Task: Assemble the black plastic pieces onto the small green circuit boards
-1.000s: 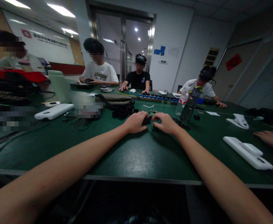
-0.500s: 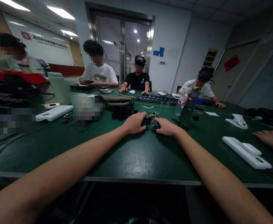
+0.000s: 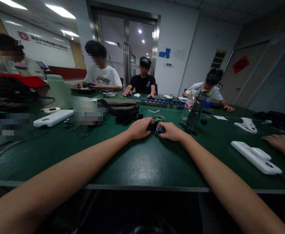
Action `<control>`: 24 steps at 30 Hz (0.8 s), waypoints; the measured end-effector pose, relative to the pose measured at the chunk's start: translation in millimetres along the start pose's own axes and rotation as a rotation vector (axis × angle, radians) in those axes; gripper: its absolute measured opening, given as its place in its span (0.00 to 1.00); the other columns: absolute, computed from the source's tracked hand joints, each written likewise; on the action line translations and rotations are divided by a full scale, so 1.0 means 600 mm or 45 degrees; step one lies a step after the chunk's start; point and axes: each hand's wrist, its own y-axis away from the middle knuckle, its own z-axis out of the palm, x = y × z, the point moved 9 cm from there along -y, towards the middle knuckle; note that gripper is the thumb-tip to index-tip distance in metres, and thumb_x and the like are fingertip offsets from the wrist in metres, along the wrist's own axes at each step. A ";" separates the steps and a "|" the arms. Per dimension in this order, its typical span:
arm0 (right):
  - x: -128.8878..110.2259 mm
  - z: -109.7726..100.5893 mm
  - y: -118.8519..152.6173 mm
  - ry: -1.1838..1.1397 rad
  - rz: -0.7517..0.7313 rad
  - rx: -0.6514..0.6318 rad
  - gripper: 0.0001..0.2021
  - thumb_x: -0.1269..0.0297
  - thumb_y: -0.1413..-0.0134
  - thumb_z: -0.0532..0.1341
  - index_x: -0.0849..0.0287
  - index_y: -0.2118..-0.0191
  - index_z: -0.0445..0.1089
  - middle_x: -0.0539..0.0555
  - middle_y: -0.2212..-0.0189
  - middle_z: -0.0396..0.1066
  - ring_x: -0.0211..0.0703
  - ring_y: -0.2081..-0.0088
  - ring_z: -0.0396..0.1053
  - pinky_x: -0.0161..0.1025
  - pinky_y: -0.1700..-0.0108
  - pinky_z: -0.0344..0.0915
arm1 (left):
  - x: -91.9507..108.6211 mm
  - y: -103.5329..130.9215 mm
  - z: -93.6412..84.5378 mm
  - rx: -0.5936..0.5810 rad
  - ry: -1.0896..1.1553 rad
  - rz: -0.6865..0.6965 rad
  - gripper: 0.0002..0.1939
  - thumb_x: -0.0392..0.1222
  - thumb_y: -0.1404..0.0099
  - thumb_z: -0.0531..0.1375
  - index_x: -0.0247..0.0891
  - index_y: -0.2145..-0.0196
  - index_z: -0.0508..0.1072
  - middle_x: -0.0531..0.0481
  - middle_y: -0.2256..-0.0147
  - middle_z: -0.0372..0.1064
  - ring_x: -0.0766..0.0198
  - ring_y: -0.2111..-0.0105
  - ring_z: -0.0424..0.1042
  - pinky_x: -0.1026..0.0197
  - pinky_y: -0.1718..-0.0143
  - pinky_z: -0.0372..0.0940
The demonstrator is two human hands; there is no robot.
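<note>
My left hand (image 3: 140,128) is closed around a small black plastic piece, perhaps a housing (image 3: 151,126), held low over the green table (image 3: 142,165). Facing it, my right hand (image 3: 171,131) pinches a small circuit board (image 3: 158,131) with a blue part on it. The board and the black piece are close together; whether they touch I cannot tell. Just beyond my fingers lies a pile of small green circuit boards (image 3: 159,118). Left of it stand several black housings (image 3: 128,118), and loose black parts (image 3: 188,128) lie right of my right hand.
A water bottle (image 3: 188,109) and a dark clear container (image 3: 196,112) stand to the right. White devices lie at the right (image 3: 256,157) and left (image 3: 54,117). A grey-brown bag (image 3: 119,105) is behind the housings. Several people sit around the table; another person's hand (image 3: 276,143) rests at right.
My right hand has moved slightly left, bringing the circuit board up close to the black piece in my left hand. The whole view has shifted a little.
</note>
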 end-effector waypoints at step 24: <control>-0.011 -0.005 0.003 -0.121 -0.104 0.056 0.13 0.71 0.55 0.64 0.58 0.62 0.66 0.44 0.75 0.63 0.35 0.72 0.62 0.32 0.67 0.55 | 0.002 0.002 0.008 -0.013 -0.008 0.023 0.20 0.38 0.41 0.59 0.39 0.51 0.63 0.45 0.55 0.70 0.53 0.54 0.70 0.54 0.52 0.65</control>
